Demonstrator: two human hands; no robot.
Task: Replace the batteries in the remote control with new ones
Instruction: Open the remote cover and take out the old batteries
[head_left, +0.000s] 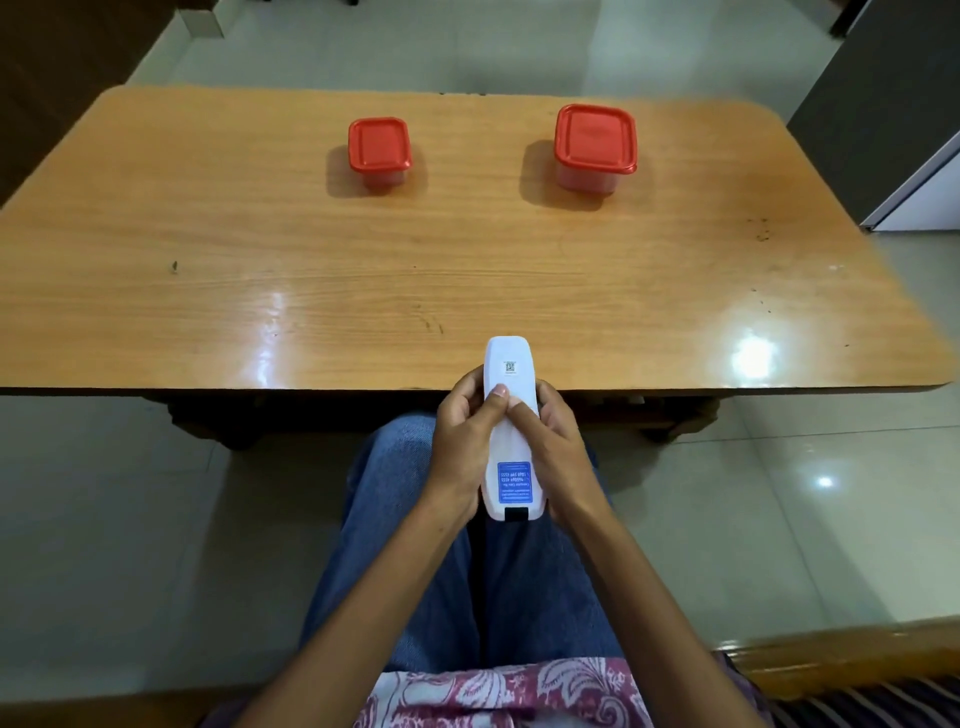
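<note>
A white remote control (508, 358) lies back-side up between my hands, over the table's near edge and my lap. It has a blue label near its close end and a small code sticker near its far end. My left hand (465, 441) grips its left side and my right hand (558, 447) grips its right side. Both thumbs press on the middle of the back cover, which is closed. No batteries are in sight.
A glossy wooden table (311, 270) stretches ahead. A small red-lidded container (379, 144) stands at the far centre-left, a larger red-lidded container (595, 137) at the far right. Tiled floor surrounds the table; my knees are below the hands.
</note>
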